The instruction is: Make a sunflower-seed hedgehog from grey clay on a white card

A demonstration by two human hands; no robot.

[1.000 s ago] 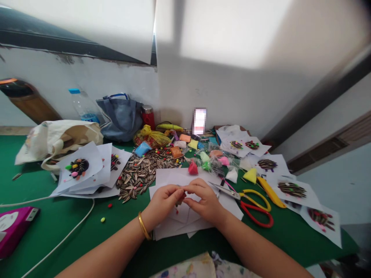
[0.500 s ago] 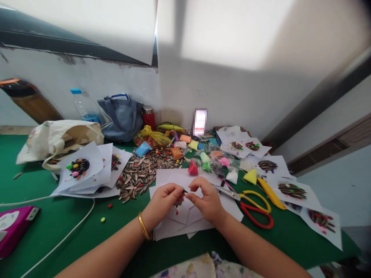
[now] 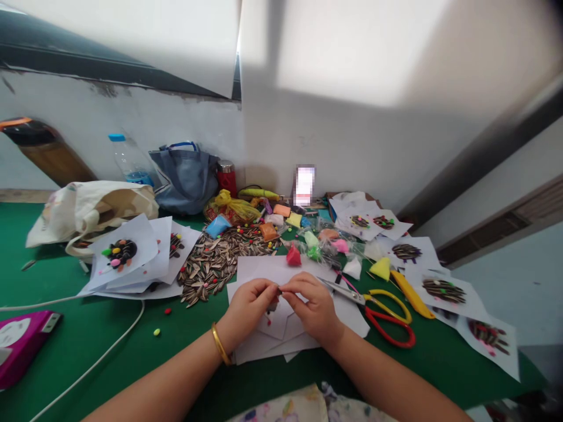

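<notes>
Over a stack of white paper sheets (image 3: 264, 346), my left hand (image 3: 250, 305) pinches a small dark piece (image 3: 280, 291) between thumb and fingertips. Too little of it shows to tell whether it is a sunflower seed or clay. My right hand (image 3: 314, 305) is closed too, its thumb and forefinger meeting the left fingertips at that piece. Beneath the left hand, a small red bead (image 3: 269, 322) and part of a dark shape show on the paper; the hand covers the rest. A heap of striped sunflower seeds (image 3: 211, 264) lies beyond, to the left.
Scissors (image 3: 387, 316) with yellow and red handles lie right of my hands, beside a yellow cutter (image 3: 411, 293). Behind are bags of coloured clay (image 3: 312, 240). Papers with seed figures (image 3: 444, 287) spread right; more sheets (image 3: 145, 258) lie left, near a white cable (image 3: 105, 357).
My right thumb and forefinger have closed together and moved slightly left onto the small dark piece. My left hand keeps its pinch in nearly the same place.
</notes>
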